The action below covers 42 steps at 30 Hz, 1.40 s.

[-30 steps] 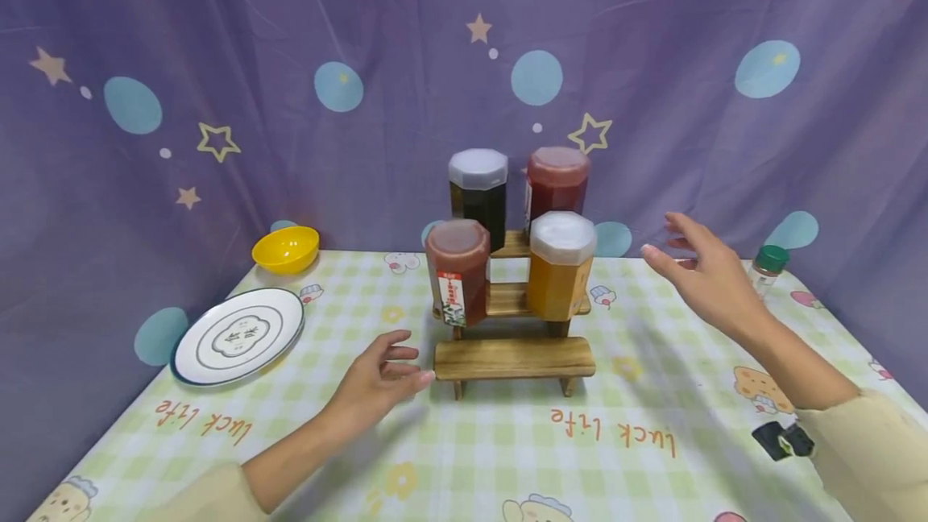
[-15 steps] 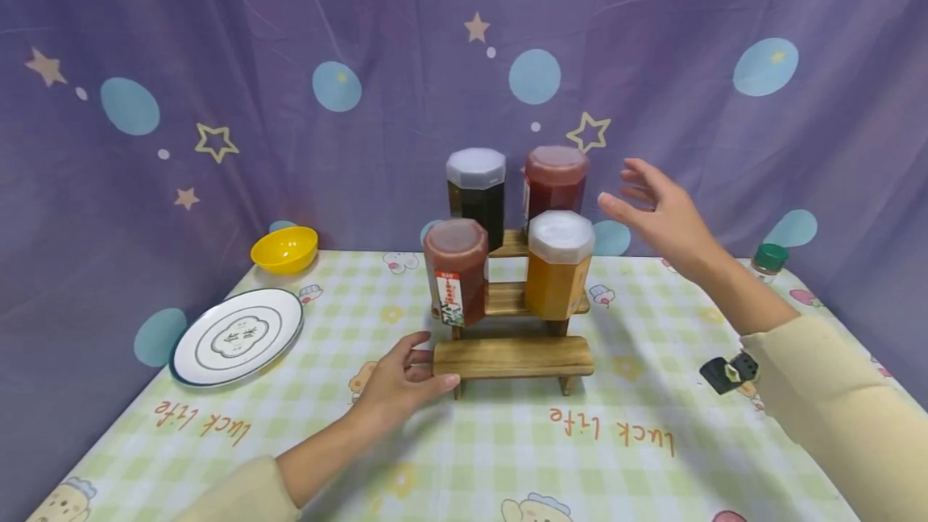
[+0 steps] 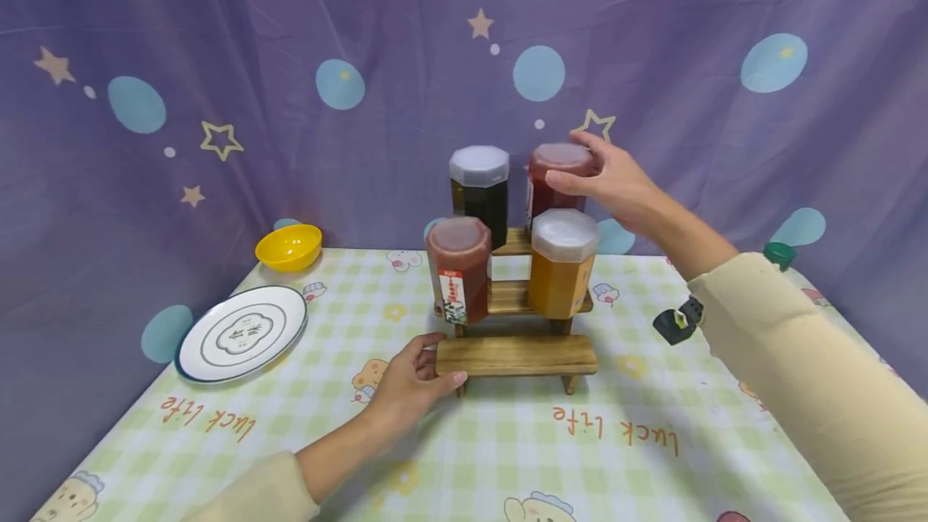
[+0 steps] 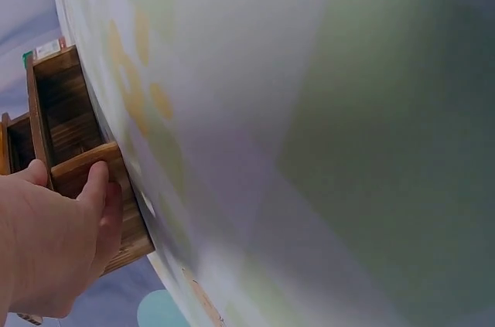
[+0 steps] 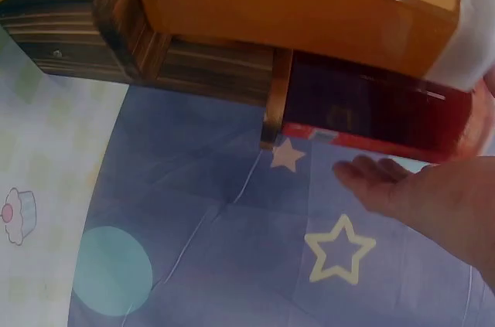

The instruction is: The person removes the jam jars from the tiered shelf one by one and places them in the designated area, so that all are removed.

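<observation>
Hand, left [image 3: 412,385], nearest, at 7 o'clock of a brown wooden three-step rack [image 3: 516,356] on green-and-white checked cloth [image 3: 478,449]: thumb over the front step's end, fingers curled under, a narrow grip. New since a second ago, when it sat just short of the wood; my reading, rack being steadied. At 9 o'clock, round white green-rimmed plate [image 3: 242,334]. Middle step: red-brown faceted jar [image 3: 467,264] toward 10, amber faceted jar [image 3: 558,284] toward 1. Farther out, glossy yellow bowl [image 3: 290,260] at 10; green-capped bottle [image 3: 779,254] at 2, mostly behind the cream right sleeve [image 3: 797,369]. Top step: dark faceted jar [image 3: 480,200] at 11, deep-red faceted jar [image 3: 547,200] at 1, upright. Right hand [image 3: 616,184] there too, thumb before the red jar's top, fingers behind, spread wide; right wrist view leaves contact uncertain. Earlier it hung well apart toward 2. Judged: jar reached, grasp not yet made. Jars, plate and bowl unmoved. Purple star-patterned curtain [image 3: 406,39] behind all, at 12.
</observation>
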Each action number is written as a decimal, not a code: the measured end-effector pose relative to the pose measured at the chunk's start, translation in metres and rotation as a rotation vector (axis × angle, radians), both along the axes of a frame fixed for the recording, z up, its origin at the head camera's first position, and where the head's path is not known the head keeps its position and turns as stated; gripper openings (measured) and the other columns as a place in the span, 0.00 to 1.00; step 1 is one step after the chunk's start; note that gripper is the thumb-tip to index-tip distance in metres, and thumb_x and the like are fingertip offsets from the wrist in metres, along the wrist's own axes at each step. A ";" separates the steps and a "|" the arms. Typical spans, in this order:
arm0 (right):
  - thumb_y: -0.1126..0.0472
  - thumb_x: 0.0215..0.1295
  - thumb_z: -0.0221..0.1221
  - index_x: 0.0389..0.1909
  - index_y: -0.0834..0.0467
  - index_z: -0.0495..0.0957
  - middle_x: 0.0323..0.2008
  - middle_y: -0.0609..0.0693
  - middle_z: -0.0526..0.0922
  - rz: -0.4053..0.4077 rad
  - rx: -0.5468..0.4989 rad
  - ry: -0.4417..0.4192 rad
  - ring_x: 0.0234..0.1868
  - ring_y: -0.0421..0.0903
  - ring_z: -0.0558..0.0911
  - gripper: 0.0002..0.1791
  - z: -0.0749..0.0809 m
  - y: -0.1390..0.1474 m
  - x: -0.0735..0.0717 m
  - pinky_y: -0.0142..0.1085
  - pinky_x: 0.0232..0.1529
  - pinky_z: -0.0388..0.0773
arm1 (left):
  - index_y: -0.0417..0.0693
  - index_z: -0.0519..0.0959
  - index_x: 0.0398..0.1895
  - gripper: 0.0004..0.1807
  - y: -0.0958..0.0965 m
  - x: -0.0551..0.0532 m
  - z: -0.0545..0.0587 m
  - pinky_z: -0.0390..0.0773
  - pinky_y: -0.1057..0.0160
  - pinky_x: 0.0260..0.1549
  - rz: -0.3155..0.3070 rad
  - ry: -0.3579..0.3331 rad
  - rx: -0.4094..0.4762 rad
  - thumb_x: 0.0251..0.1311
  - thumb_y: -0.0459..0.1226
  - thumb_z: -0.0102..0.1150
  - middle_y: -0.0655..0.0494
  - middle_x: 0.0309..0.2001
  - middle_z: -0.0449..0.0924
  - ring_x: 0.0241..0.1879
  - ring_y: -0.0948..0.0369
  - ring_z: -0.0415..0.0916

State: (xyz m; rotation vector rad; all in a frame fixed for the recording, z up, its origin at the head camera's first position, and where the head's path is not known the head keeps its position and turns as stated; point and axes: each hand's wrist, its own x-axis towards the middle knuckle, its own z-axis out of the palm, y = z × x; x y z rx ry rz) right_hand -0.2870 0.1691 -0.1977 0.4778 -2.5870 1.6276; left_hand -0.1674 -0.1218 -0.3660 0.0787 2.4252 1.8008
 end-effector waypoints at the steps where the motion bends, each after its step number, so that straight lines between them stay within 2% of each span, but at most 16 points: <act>1: 0.48 0.59 0.66 0.75 0.54 0.51 0.64 0.61 0.68 0.001 0.001 -0.001 0.63 0.54 0.68 0.48 0.000 -0.003 -0.001 0.48 0.66 0.64 | 0.42 0.65 0.66 0.37 0.000 0.000 0.000 0.80 0.59 0.42 0.000 0.000 0.006 0.54 0.38 0.70 0.43 0.56 0.73 0.49 0.54 0.74; 5: 0.50 0.58 0.67 0.71 0.57 0.56 0.60 0.58 0.70 -0.016 -0.021 -0.002 0.56 0.52 0.73 0.45 -0.002 -0.009 -0.004 0.45 0.60 0.71 | 0.43 0.66 0.66 0.36 0.000 0.000 -0.001 0.80 0.60 0.42 -0.002 -0.004 0.017 0.54 0.38 0.70 0.44 0.56 0.74 0.50 0.54 0.74; 11: 0.50 0.57 0.68 0.67 0.56 0.60 0.57 0.56 0.73 -0.005 -0.061 -0.010 0.52 0.49 0.75 0.41 -0.004 -0.009 -0.005 0.42 0.57 0.73 | 0.44 0.65 0.66 0.36 0.001 0.000 -0.001 0.80 0.58 0.45 -0.006 -0.007 0.013 0.55 0.39 0.70 0.44 0.57 0.73 0.54 0.52 0.74; 17: 0.52 0.55 0.70 0.66 0.55 0.63 0.56 0.56 0.73 -0.012 -0.121 -0.007 0.51 0.48 0.76 0.40 -0.005 -0.007 -0.005 0.40 0.56 0.74 | 0.43 0.63 0.67 0.37 0.002 0.001 -0.001 0.80 0.59 0.45 -0.028 -0.012 0.022 0.56 0.39 0.69 0.45 0.56 0.73 0.52 0.53 0.75; 23: 0.53 0.53 0.72 0.66 0.56 0.62 0.57 0.55 0.72 -0.074 -0.175 0.043 0.53 0.48 0.74 0.42 -0.006 -0.004 -0.004 0.39 0.54 0.75 | 0.42 0.63 0.68 0.37 0.002 -0.001 0.000 0.80 0.59 0.46 -0.029 -0.008 0.021 0.57 0.39 0.68 0.44 0.57 0.73 0.53 0.53 0.74; 28: 0.54 0.52 0.72 0.64 0.57 0.65 0.56 0.54 0.72 -0.124 -0.223 0.086 0.52 0.49 0.74 0.39 0.000 0.008 0.000 0.39 0.54 0.75 | 0.42 0.64 0.67 0.36 0.001 -0.002 -0.001 0.80 0.59 0.46 -0.029 -0.018 0.029 0.56 0.39 0.68 0.44 0.57 0.73 0.54 0.51 0.73; 36: 0.56 0.53 0.72 0.61 0.57 0.68 0.50 0.49 0.74 -0.197 -0.256 0.124 0.47 0.46 0.76 0.35 0.008 0.035 0.007 0.26 0.43 0.77 | 0.43 0.65 0.66 0.35 -0.001 -0.001 0.000 0.79 0.58 0.48 -0.008 -0.025 0.033 0.55 0.38 0.69 0.44 0.57 0.73 0.54 0.51 0.73; 42: 0.57 0.53 0.72 0.59 0.55 0.70 0.45 0.47 0.76 -0.252 -0.269 0.144 0.43 0.43 0.76 0.32 0.006 0.056 0.016 0.24 0.38 0.76 | 0.42 0.65 0.66 0.36 -0.001 -0.002 0.000 0.79 0.58 0.48 -0.017 -0.028 0.040 0.55 0.39 0.69 0.43 0.57 0.73 0.54 0.52 0.73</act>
